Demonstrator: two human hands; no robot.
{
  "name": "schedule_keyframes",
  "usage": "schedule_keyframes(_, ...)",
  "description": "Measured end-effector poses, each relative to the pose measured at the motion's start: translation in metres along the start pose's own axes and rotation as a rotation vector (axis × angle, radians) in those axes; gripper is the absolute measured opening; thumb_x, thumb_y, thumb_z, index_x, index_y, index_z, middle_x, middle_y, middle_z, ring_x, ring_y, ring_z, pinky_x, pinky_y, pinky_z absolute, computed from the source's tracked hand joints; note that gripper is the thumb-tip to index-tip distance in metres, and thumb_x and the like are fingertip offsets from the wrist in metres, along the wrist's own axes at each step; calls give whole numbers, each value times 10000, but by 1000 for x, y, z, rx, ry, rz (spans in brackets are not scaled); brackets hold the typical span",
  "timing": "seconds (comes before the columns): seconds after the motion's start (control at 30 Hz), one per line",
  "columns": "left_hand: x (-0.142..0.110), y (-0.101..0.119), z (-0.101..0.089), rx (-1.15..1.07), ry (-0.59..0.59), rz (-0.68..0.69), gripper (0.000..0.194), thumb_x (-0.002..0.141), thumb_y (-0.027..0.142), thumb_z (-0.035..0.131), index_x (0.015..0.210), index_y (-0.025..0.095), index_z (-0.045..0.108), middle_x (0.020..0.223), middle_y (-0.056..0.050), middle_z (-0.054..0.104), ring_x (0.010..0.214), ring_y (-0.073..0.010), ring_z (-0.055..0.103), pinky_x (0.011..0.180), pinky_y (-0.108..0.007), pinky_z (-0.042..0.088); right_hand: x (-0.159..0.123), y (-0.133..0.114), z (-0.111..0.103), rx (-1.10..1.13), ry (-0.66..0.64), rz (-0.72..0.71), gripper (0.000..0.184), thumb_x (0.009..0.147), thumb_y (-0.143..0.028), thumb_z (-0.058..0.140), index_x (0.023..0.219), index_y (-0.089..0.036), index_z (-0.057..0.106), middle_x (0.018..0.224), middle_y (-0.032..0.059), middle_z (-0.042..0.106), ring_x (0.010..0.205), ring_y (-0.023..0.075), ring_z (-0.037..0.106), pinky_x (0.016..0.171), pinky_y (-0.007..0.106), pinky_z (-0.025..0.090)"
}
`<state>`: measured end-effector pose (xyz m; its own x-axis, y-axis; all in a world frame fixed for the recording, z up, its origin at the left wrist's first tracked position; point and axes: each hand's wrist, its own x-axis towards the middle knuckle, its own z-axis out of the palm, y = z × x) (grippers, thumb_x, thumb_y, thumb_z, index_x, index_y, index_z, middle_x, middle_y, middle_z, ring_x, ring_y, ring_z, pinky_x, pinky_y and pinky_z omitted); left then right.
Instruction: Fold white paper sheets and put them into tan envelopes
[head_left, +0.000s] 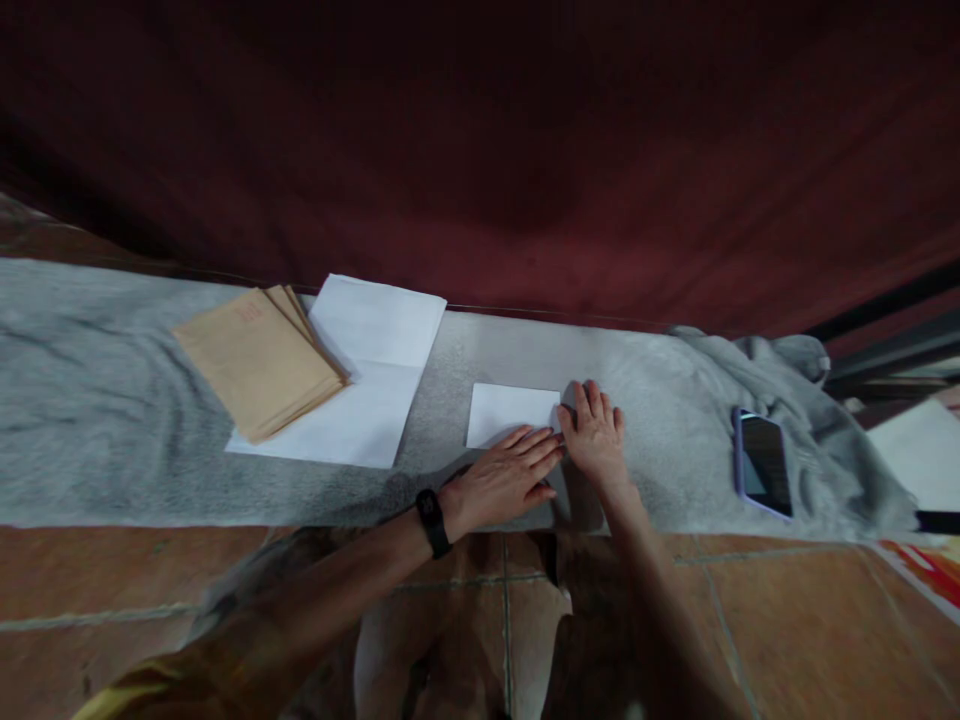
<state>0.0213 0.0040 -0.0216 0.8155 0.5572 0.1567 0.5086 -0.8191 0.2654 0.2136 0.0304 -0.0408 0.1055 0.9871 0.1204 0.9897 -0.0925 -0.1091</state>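
A small white folded sheet of paper (512, 412) lies flat on a grey cloth in front of me. My left hand (504, 478), with a black wristband on its wrist, rests flat along the near edge of the paper, fingers stretched to the right. At the paper's right end is my right hand (596, 435), its fingers spread on the cloth and the thumb at the paper's edge. The left fingertips come close to the right thumb; whether they touch is unclear. The paper's lower right corner is hidden under the fingers.
Left of me, a stack of brown envelopes (259, 365) sits on larger white sheets (382, 325) with a crease. A phone (763, 463) in a purple case lies at the right by bunched grey cloth (780, 375). Dark red fabric (480, 180) hangs behind the long cloth-covered surface (652, 400).
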Motion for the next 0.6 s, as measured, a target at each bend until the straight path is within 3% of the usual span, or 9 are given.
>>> schedule_keyframes(0.3,-1,-1,2,1,-19,-16,532,1045,457,421,1495,174,460,1594,-70,449,1501,-215,352,1265,-395,176,0,-1,-2,12,-63,26,616,1032,-480,339,1571,-182,366,1638,144,354,1470,331,359,1184,566,277)
schedule_keyframes(0.6,-3,2,2,86,-16,-129,577,1071,475,300,1551,166,386,1637,-49,373,1534,-236,283,1269,-455,176,0,-5,-1,77,-87,55,648,1023,-508,343,1584,-185,337,1651,150,323,1492,350,319,1191,627,236)
